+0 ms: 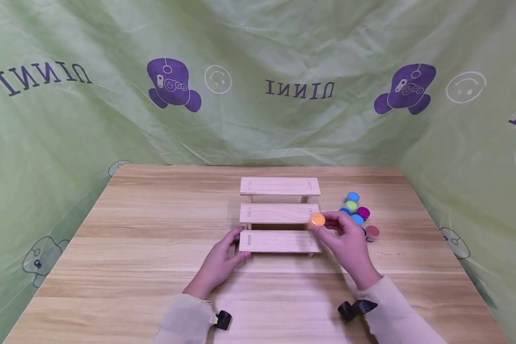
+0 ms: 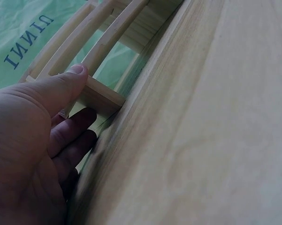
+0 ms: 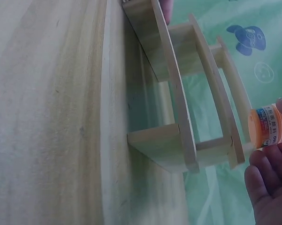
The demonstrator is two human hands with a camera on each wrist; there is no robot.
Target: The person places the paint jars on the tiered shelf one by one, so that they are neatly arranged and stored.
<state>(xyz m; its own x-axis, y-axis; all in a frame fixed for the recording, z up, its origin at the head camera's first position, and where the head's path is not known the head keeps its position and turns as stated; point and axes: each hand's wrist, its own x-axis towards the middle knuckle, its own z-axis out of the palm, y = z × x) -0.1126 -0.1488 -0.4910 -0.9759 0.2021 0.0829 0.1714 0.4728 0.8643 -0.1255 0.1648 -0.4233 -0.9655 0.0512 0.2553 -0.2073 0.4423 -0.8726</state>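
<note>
A three-tiered wooden display stand (image 1: 279, 241) stands at the middle of the table, its steps rising away from me. My left hand (image 1: 219, 263) holds the left end of its lowest step. In the left wrist view the thumb (image 2: 68, 86) lies on the step's edge, with the fingers below and partly in shadow. My right hand (image 1: 346, 243) pinches a small orange paint pot (image 1: 317, 220) between thumb and fingers. The pot is above the right end of the stand; the right wrist view shows a printed label round the orange pot (image 3: 267, 125).
Right of the stand, behind my right hand, several small paint pots cluster: a light blue pot (image 1: 352, 197), a green pot (image 1: 350, 206), a purple pot (image 1: 363, 212) and a red pot (image 1: 372, 232). A green printed curtain (image 1: 258, 129) hangs round the wooden table (image 1: 155, 229).
</note>
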